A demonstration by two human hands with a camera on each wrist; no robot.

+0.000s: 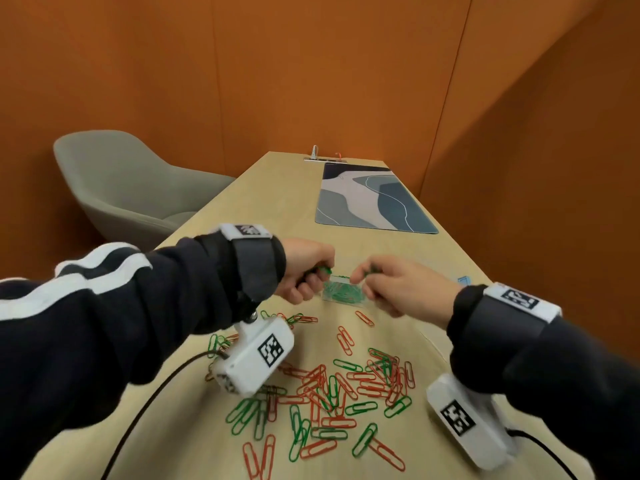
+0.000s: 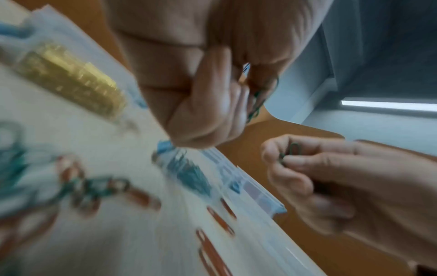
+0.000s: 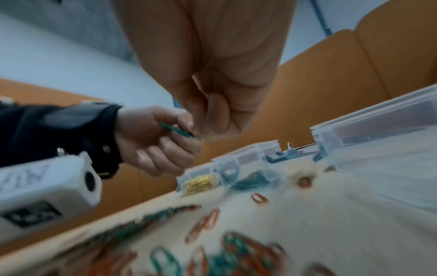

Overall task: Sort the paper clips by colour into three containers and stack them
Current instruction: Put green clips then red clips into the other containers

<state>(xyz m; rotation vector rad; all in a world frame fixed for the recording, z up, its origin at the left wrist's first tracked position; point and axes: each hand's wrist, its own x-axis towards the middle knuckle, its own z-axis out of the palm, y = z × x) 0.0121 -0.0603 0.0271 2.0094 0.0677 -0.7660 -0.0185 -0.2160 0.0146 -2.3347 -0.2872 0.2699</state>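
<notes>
I saw even, soft light in head view; both wrist views were motion-blurred, edges stretched, table (image 2: 99,142) smeared.

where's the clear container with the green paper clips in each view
Head: the clear plastic container of green paper clips sits mid-frame on the table, between the left hand and right hand.
Left wrist: centre, blurred, below the left hand's knuckles.
Right wrist: right of centre.
Shared landmark: the gold clips container, beside it in both wrist views; hidden in the head view.
</notes>
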